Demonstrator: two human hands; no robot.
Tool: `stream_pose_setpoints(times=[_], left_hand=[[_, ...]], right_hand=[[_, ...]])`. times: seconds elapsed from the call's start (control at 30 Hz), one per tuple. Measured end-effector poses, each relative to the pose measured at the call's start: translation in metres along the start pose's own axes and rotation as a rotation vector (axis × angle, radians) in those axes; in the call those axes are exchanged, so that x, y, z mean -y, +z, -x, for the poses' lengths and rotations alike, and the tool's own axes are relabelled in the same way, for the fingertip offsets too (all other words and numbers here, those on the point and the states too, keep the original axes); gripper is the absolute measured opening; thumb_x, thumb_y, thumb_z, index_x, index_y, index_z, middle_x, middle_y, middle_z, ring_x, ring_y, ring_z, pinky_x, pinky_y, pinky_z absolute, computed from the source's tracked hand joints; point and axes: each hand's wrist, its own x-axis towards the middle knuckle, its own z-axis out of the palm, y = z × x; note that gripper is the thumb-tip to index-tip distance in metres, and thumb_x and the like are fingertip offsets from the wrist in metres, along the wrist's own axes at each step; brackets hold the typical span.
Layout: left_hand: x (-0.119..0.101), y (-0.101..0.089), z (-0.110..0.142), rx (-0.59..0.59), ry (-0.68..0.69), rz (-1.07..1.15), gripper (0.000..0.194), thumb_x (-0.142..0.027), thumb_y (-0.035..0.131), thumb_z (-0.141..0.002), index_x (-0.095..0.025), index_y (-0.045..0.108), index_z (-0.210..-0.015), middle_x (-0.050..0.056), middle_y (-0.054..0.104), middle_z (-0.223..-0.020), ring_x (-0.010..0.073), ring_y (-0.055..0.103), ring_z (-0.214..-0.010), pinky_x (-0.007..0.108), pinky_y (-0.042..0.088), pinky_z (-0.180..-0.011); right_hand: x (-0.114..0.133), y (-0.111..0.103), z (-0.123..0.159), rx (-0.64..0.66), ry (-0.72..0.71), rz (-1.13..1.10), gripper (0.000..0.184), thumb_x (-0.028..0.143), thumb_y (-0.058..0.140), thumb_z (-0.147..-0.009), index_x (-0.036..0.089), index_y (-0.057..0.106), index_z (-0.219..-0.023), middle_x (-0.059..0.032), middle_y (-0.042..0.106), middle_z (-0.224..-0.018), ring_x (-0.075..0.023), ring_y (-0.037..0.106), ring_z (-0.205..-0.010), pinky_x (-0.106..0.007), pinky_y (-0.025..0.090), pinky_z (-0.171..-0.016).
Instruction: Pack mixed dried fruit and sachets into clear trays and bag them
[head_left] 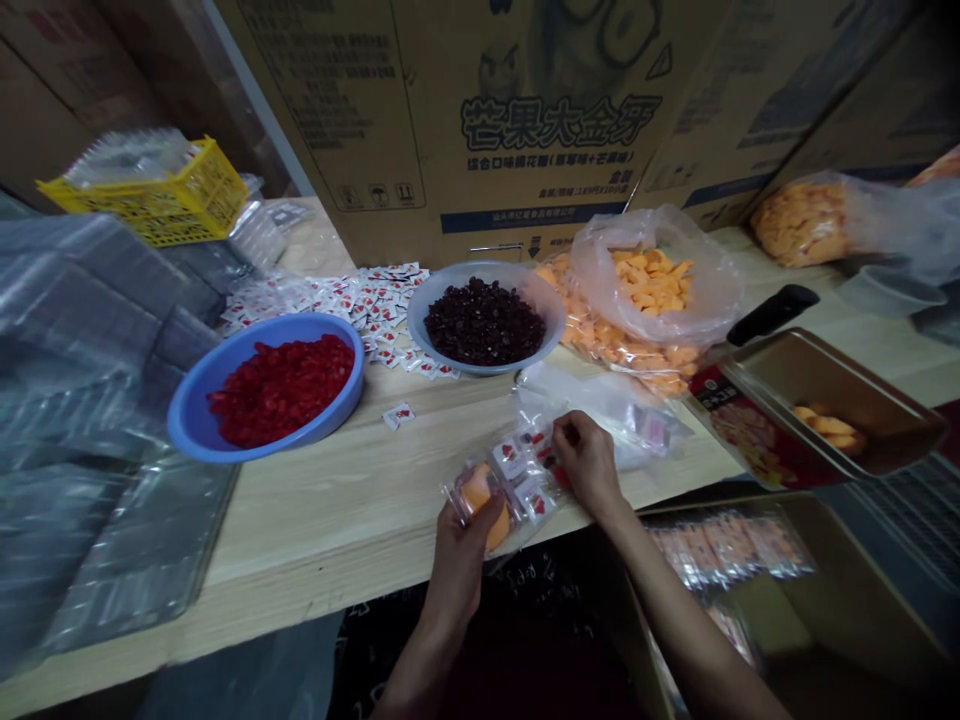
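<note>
A clear plastic tray lies at the near edge of the wooden table, holding an orange piece and several small red-and-white sachets. My left hand grips its near end, thumb on the orange piece. My right hand is closed in a pinch over the tray's far end, fingertips on the sachets; what it pinches is too small to name.
A blue bowl of red pieces, a grey bowl of dark pieces, loose sachets, bags of orange pieces, a metal pan, stacked clear trays, a yellow basket, cardboard boxes behind. A box of filled packs sits below.
</note>
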Motion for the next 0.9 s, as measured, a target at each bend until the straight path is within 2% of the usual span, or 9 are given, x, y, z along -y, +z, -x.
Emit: stream_pose_setpoints(times=[0.1,0.23,0.33,0.47,0.57,0.7,0.9], left_hand=[[-0.004,0.001,0.001,0.016,0.031,0.006,0.066,-0.035,0.084,-0.073,-0.019,0.058,-0.132,0.011,0.069,-0.128,0.0282,0.064,-0.12,0.037,0.049,-0.103],[-0.014,-0.007,0.002,-0.043,0.06,0.036,0.067,-0.03,0.083,-0.074,-0.022,0.055,-0.135,0.008,0.068,-0.129,0.0253,0.065,-0.118,0.032,0.052,-0.098],[-0.017,-0.014,0.0,-0.094,0.103,0.072,0.064,-0.03,0.083,-0.074,-0.025,0.057,-0.132,0.004,0.069,-0.125,0.0224,0.067,-0.112,0.03,0.054,-0.094],[-0.01,-0.014,-0.001,-0.076,0.181,0.077,0.059,-0.031,0.082,-0.076,-0.022,0.058,-0.129,0.006,0.071,-0.12,0.0203,0.069,-0.107,0.03,0.053,-0.095],[0.003,-0.009,0.004,-0.058,0.176,0.022,0.058,-0.033,0.079,-0.079,-0.021,0.056,-0.131,0.007,0.072,-0.118,0.0202,0.071,-0.1,0.032,0.055,-0.092],[0.016,-0.001,0.012,-0.037,0.145,-0.046,0.057,-0.034,0.078,-0.08,-0.02,0.057,-0.131,0.008,0.072,-0.119,0.0224,0.07,-0.106,0.032,0.055,-0.093],[0.007,0.005,0.009,0.021,0.081,-0.058,0.062,-0.037,0.082,-0.075,-0.016,0.06,-0.129,0.012,0.074,-0.114,0.0257,0.073,-0.097,0.039,0.057,-0.092]], right_hand=[[0.003,-0.002,-0.002,-0.017,-0.027,-0.038,0.013,0.025,0.051,-0.09,0.02,0.061,-0.083,0.0005,0.057,-0.068,-0.015,0.051,-0.062,-0.027,0.038,-0.062],[-0.001,-0.01,-0.004,-0.04,0.062,-0.16,0.017,0.033,0.056,-0.09,0.019,0.062,-0.081,0.0013,0.055,-0.067,-0.0139,0.047,-0.061,-0.026,0.037,-0.059],[-0.011,-0.011,-0.006,0.016,0.136,-0.323,0.024,0.04,0.061,-0.087,0.018,0.063,-0.08,0.0019,0.054,-0.065,-0.0131,0.045,-0.059,-0.025,0.035,-0.056],[-0.016,-0.007,-0.006,0.065,0.172,-0.422,0.027,0.043,0.064,-0.084,0.017,0.062,-0.077,0.0038,0.051,-0.061,-0.0112,0.041,-0.055,-0.024,0.031,-0.052],[-0.011,-0.005,-0.005,0.029,0.143,-0.395,0.022,0.038,0.064,-0.083,0.017,0.062,-0.075,0.0035,0.051,-0.062,-0.0116,0.044,-0.057,-0.024,0.033,-0.055],[-0.002,-0.006,-0.003,-0.03,0.085,-0.284,0.016,0.031,0.06,-0.085,0.017,0.062,-0.076,0.0039,0.05,-0.062,-0.0116,0.044,-0.058,-0.024,0.033,-0.055],[0.008,-0.008,-0.004,-0.063,0.016,-0.134,0.013,0.027,0.057,-0.087,0.018,0.062,-0.078,0.0037,0.053,-0.063,-0.0119,0.046,-0.057,-0.024,0.035,-0.056]])
